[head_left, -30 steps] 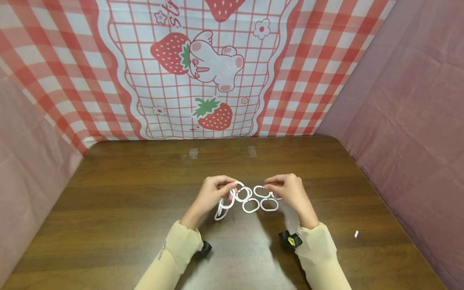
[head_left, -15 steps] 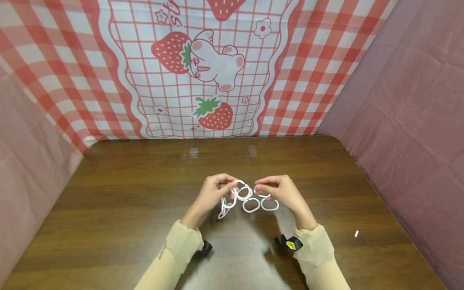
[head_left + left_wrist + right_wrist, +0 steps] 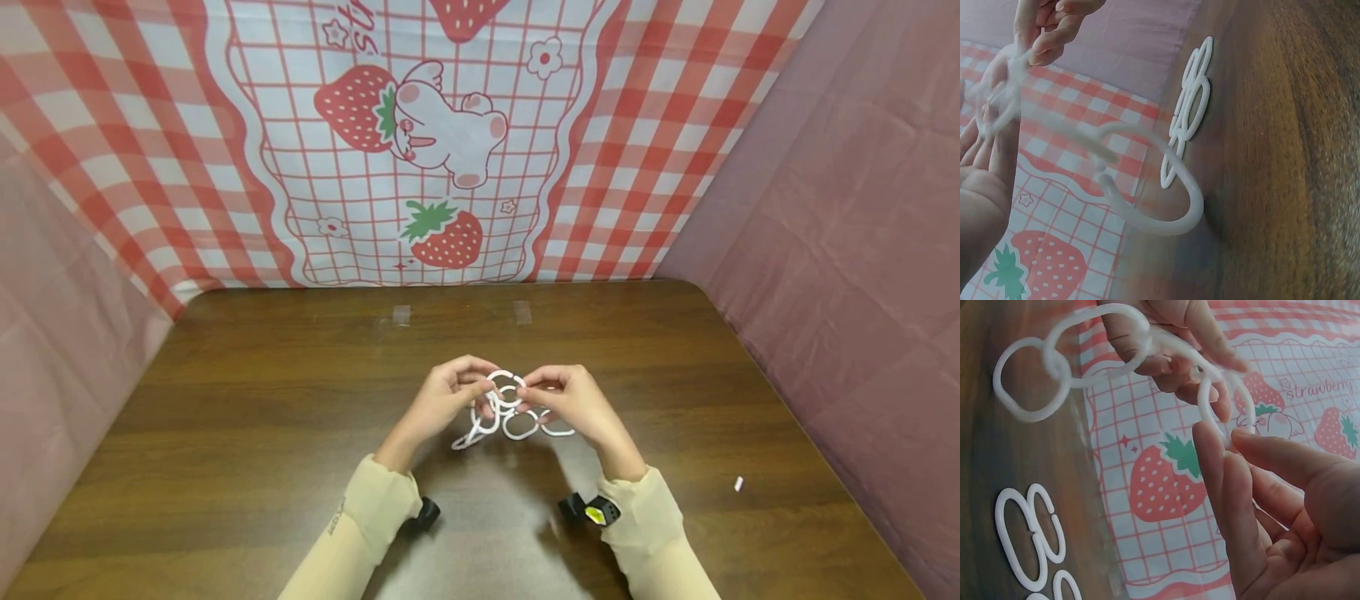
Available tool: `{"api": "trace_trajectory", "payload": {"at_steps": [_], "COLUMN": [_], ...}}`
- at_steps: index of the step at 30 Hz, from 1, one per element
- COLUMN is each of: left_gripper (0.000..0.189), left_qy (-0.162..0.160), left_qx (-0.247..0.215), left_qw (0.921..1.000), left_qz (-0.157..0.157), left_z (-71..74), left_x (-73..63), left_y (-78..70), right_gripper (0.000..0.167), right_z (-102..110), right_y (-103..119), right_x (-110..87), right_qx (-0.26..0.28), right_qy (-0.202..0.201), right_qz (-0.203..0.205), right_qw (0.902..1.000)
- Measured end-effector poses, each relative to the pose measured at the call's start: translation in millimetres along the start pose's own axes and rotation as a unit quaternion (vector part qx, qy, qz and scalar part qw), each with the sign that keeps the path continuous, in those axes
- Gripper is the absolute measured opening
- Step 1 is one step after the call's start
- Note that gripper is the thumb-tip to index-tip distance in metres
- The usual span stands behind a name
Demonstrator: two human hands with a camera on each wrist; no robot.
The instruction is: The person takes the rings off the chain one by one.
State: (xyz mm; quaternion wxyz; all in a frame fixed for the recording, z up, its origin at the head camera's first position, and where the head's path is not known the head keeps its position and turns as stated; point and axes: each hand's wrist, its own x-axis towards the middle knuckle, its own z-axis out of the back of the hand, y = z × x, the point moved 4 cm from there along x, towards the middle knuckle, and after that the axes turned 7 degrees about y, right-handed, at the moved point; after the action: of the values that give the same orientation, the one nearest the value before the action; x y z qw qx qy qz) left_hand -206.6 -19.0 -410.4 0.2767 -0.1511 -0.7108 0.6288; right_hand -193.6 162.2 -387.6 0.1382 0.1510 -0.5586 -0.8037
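Note:
My left hand [image 3: 447, 398] holds a short chain of white plastic open rings above the table. Between the two hands is a white open ring [image 3: 501, 373] with a small gap at its upper edge. The right hand [image 3: 573, 404] pinches that ring between thumb and fingers at its right side; the right wrist view shows the pinched ring [image 3: 1248, 406] spanning both hands' fingertips. Linked rings dangle below the left hand, the lowest ring [image 3: 999, 378] close over the table. Several loose oval rings [image 3: 1205, 100] lie on the wood under the right hand, partly hidden by it in the head view.
The brown wooden table [image 3: 247, 467] ends at a strawberry-patterned checked cloth [image 3: 600, 167] behind, with pink cloth [image 3: 840, 275] at the sides. A small white piece [image 3: 738, 483] lies at the right. Two clear tape strips [image 3: 402, 315] stick near the back edge.
My right hand has moved left from over the loose rings and now pinches the ring beside the left hand. The left hand has barely moved; its dangling rings have swung slightly right.

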Motion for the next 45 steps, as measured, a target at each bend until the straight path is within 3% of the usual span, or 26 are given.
{"api": "trace_trajectory", "payload": {"at_steps": [5, 14, 22, 26, 39, 45], "left_gripper": [0.037, 0.039, 0.041, 0.039, 0.046, 0.045], "left_qy": [0.043, 0.084, 0.072, 0.061, 0.006, -0.036], "left_qx": [-0.021, 0.027, 0.103, 0.115, 0.073, 0.056], "left_qw": [0.9988, 0.9961, 0.992, 0.9913, 0.9973, 0.9977], "left_qz": [0.011, 0.005, -0.013, -0.015, -0.007, -0.012], "left_z": [-3.1, -9.3, -8.7, -7.1, -1.8, 2.6], "left_x": [-1.2, -1.2, -0.3, 0.6, 1.2, 2.1], "left_y": [-0.7, 0.4, -0.5, 0.5, 0.4, 0.0], "right_gripper": [0.022, 0.02, 0.019, 0.02, 0.025, 0.024], "right_z": [2, 4, 7, 10, 19, 24], "right_y": [6, 11, 14, 15, 12, 11], "right_x": [-3.5, -6.7, -8.4, -9.5, -9.8, -10.5], "right_qx": [-0.004, -0.001, -0.001, 0.012, 0.04, 0.028], "right_qy": [-0.012, -0.036, -0.061, -0.076, -0.11, -0.124], "right_qz": [0.01, 0.017, 0.028, 0.031, 0.014, 0.012], "right_qw": [0.9999, 0.9992, 0.9978, 0.9965, 0.993, 0.9918]}}
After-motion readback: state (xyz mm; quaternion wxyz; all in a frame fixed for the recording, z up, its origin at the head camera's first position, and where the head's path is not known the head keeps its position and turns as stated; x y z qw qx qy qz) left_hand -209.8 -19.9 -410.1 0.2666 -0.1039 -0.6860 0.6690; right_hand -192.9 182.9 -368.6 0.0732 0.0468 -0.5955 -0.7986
